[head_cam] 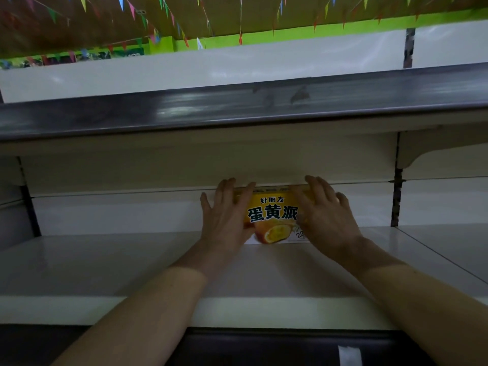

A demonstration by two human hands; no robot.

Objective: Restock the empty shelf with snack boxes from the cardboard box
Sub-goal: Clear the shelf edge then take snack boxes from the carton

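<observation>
Where bunting (131, 9) hangs overhead, snack box (272, 208) stands on white shelf (105, 260).

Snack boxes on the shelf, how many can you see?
1. The yellow snack box stands at the back of the shelf, left hand and right hand on it. Others may hide behind.

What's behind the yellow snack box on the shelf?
Only the white back panel shows around the yellow snack box. The spot directly behind is hidden by the box, left hand and right hand.
</observation>
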